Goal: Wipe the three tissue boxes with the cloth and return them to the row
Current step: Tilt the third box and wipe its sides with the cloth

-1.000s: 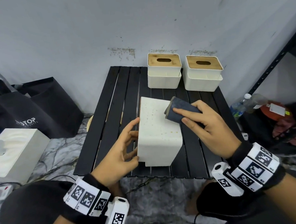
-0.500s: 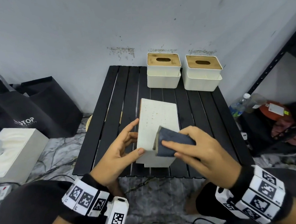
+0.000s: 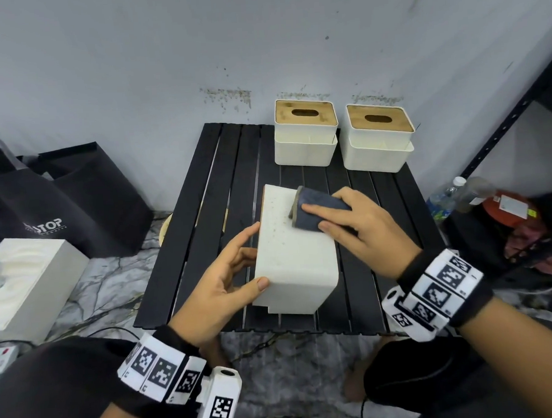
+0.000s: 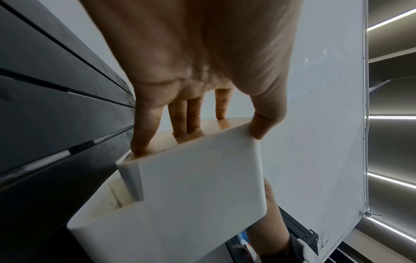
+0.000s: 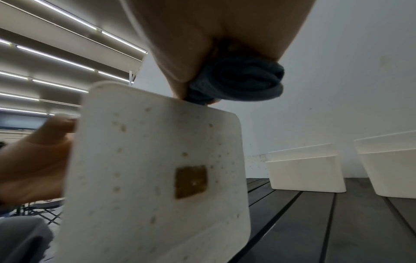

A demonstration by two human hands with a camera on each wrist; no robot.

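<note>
Lying tipped on its side on the black slatted table, the speckled tissue box is mid-wipe, left hand clasping its lid end, right hand pressing the folded cloth near its far edge; next, I reckon, comes another stroke.

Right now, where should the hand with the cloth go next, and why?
Probably drag the cloth back down the tipped tissue box toward you. The right hand presses it at the far end, brown specks still dot the face, and the left hand grips the box so it should stay put.
</note>
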